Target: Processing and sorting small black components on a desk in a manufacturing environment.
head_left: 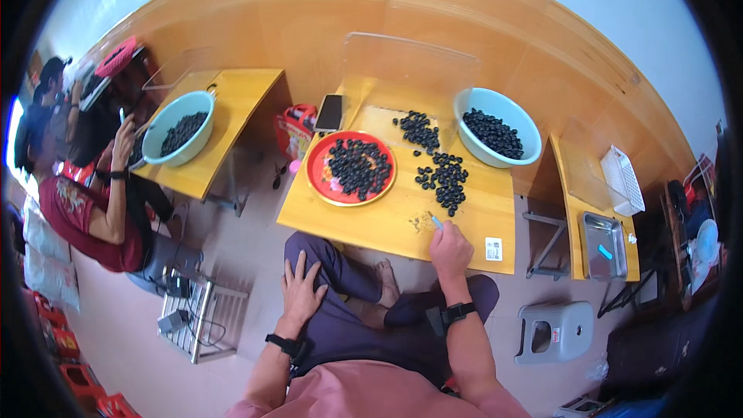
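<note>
At a yellow tabletop [333,224], a seated person's right hand [452,248] keeps a firm grip, fingers curled round a slim pale-blue tool [438,222] above the near edge. The left hand [302,288] rests on the leg, fingers spread, its grip holding nothing. Dark round pieces [449,182] lie loose in two clusters between a red plate [314,174] and a pale-blue basin [526,125], each of which bears more of them. Tan crumbs [422,222] beside the tool suggest that the work is under way, and with three lots in view it appears unfinished. Which lot is finished and which waits cannot be told; the pieces are too small to compare. Whether the right hand also hides a piece is equally unclear.
</note>
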{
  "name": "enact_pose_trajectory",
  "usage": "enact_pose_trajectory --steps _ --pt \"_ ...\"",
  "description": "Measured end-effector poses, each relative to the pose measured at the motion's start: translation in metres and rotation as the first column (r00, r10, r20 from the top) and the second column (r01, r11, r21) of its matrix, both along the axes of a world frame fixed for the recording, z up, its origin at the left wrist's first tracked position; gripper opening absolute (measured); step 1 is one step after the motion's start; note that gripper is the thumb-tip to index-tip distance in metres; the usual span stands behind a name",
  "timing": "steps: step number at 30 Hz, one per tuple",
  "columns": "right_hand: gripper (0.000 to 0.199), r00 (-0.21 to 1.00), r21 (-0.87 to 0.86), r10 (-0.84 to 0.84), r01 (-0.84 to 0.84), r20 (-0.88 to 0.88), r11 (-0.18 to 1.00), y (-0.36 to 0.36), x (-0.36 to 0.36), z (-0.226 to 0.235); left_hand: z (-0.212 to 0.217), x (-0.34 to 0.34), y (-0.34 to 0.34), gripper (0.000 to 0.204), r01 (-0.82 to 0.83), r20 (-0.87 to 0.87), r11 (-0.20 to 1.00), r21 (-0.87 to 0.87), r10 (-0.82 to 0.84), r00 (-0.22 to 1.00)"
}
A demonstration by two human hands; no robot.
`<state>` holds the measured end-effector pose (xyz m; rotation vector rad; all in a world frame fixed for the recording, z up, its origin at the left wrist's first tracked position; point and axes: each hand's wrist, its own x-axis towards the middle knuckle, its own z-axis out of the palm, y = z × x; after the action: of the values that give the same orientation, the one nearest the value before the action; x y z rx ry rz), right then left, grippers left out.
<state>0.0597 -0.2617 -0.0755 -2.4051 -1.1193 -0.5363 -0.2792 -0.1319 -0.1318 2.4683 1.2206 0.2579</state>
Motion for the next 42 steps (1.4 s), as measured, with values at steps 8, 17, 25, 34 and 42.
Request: enact_pose_trajectory --steps 8,17,25,34,42 --pt "0.018 0.996 -0.042 -0.089 0.091 0.03 0.995 0.002 0.006 0.012 0.012 -0.018 0.012 0.067 0.014 0.097 1.0 -0.019 -0.012 0.995" --pt "0.021 0.998 -0.058 -0.065 0.067 0.027 0.996 0.002 0.009 0.006 0.015 -0.036 0.009 0.067 0.035 0.12 0.998 -0.057 -0.028 0.992" --pt "0.025 0.998 -0.097 -0.064 0.065 0.007 0.993 0.009 0.014 0.006 0.016 -0.056 0.004 0.061 0.024 0.208 0.998 0.065 -0.037 0.977" --pt "0.025 0.999 -0.11 -0.034 0.033 -0.006 0.993 0.006 0.011 0.013 0.019 -0.063 -0.023 0.059 0.078 0.287 0.988 0.13 -0.113 0.951" --pt "0.025 0.997 -0.086 -0.079 0.076 -0.026 0.993 0.0 0.005 0.016 0.02 -0.034 -0.057 0.069 0.313 0.247 0.95 0.007 -0.305 0.92"
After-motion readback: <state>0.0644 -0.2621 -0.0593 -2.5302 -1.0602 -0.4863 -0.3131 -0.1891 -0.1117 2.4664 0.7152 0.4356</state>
